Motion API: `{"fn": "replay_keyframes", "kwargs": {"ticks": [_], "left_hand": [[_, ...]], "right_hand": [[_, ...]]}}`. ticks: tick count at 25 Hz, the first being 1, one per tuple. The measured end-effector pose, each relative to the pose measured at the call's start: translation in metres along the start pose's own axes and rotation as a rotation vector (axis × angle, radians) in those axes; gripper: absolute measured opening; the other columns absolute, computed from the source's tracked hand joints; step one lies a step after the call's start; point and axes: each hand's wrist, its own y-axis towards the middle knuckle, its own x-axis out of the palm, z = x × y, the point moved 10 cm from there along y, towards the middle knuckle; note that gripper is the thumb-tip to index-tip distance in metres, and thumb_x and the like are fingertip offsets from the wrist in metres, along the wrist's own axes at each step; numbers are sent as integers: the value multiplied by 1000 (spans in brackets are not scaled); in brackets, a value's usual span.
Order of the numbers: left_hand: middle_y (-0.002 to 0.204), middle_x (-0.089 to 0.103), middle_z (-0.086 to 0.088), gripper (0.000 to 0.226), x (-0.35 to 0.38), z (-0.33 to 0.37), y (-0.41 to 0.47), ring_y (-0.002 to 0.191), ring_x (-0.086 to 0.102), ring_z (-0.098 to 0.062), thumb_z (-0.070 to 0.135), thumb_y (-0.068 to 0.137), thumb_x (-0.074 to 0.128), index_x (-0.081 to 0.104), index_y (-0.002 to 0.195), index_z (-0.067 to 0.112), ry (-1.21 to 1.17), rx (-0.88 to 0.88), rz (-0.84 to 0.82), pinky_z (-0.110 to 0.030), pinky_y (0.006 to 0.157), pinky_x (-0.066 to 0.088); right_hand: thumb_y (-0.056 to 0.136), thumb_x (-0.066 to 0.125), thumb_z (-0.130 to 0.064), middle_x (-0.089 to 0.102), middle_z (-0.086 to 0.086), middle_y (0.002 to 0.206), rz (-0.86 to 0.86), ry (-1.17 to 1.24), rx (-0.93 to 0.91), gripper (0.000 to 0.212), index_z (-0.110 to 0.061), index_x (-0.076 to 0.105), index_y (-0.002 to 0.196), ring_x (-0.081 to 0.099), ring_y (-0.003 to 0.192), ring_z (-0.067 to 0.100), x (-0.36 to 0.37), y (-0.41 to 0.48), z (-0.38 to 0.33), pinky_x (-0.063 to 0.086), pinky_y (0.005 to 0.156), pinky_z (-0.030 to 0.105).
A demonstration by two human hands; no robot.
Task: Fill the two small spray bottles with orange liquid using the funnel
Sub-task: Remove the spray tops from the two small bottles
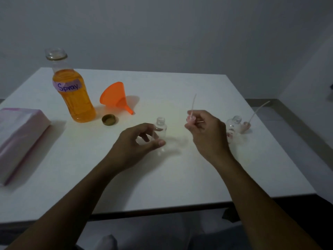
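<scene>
A small clear spray bottle [161, 128] stands uncapped at the table's middle. My left hand [137, 141] curls around its lower part, thumb and fingers at its sides. My right hand [205, 131] holds the pink spray head [190, 118] upside down, its dip tube pointing up. A second small clear bottle [232, 126] stands uncapped to the right, and its spray head [247, 125] rests beside it with the tube slanting up. The large bottle of orange liquid [74, 94], labelled "Spray", stands open at the back left. The orange funnel [116, 98] lies on its side beside it.
A gold bottle cap [108, 119] lies in front of the large bottle. A pink and white tissue pack [19, 139] sits at the left edge of the white table [162, 177]. The table's right edge runs close behind the second bottle.
</scene>
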Motion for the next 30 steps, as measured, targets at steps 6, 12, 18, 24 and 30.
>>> {"fn": "replay_keyframes", "kwargs": {"ticks": [6, 12, 18, 24, 30], "left_hand": [[97, 58, 25, 43, 20, 1, -4, 93, 52, -1, 71, 67, 62, 61, 102, 46, 48, -3, 41, -39, 88, 41], [98, 61, 24, 42, 26, 3, -2, 87, 50, 2, 62, 72, 69, 66, 107, 39, 83, 6, 71, -39, 90, 36], [98, 61, 25, 44, 30, -1, -1, 91, 48, -5, 63, 74, 67, 63, 111, 38, 216, 7, 82, -27, 79, 18], [129, 49, 13, 80, 15, -19, -17, 114, 43, -12, 62, 69, 72, 41, 138, 38, 292, -101, -100, -36, 96, 30], [112, 63, 8, 32, -110, -27, -41, 86, 58, -2, 33, 89, 64, 60, 120, 26, 138, -120, 378, -13, 64, 44]], "right_hand": [[87, 73, -16, 78, -2, 86, -76, -150, 19, 8, -13, 74, 94, 73, 74, 9, 18, 1, 20, 62, 71, 32], [94, 61, -13, 77, 9, 101, -9, -267, -3, 26, -9, 67, 120, 74, 85, 20, 16, 6, 22, 58, 73, 24], [82, 79, -15, 72, 9, 114, -126, -348, 106, 61, -9, 53, 137, 71, 99, 23, 14, -6, 21, 56, 83, 29], [88, 71, -8, 70, -2, 86, -123, -277, 25, 19, -14, 70, 106, 63, 72, 3, -1, -65, -12, 58, 69, 17], [85, 66, -2, 74, -3, 94, -283, -143, -312, 20, -14, 75, 98, 64, 84, -1, 69, -119, -65, 55, 75, 11]]}}
